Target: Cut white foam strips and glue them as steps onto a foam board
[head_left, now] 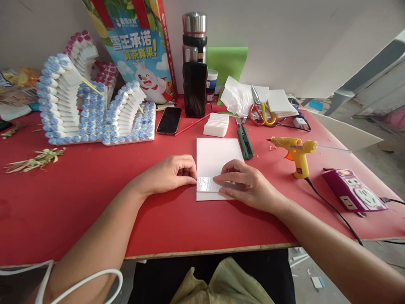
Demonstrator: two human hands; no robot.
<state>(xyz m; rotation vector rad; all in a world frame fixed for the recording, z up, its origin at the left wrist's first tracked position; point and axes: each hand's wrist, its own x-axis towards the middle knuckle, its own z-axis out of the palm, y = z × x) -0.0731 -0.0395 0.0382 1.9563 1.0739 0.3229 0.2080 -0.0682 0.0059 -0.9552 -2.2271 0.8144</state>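
Observation:
A white rectangular board (218, 156) lies flat on the red tabletop in front of me. Across its lower part runs a clear, glossy strip (206, 184) that catches the light. My right hand (249, 183) reaches over the board from the right, its thumb and fingertips at the strip's two long edges. At the board's left edge is my left hand (177, 171), fingers curled and thumb tip against the strip's left end; whether anything is pinched there is hidden. Just beyond the board lie a green utility knife (245, 141) and a stack of small white pieces (217, 125).
A yellow hot glue gun (295, 154) and a purple power strip (354, 190) sit on the right, with cables. Scissors (261, 110), a phone (170, 120) and a steel bottle (194, 25) stand behind. Blue-and-white arched models (68, 105) occupy the left.

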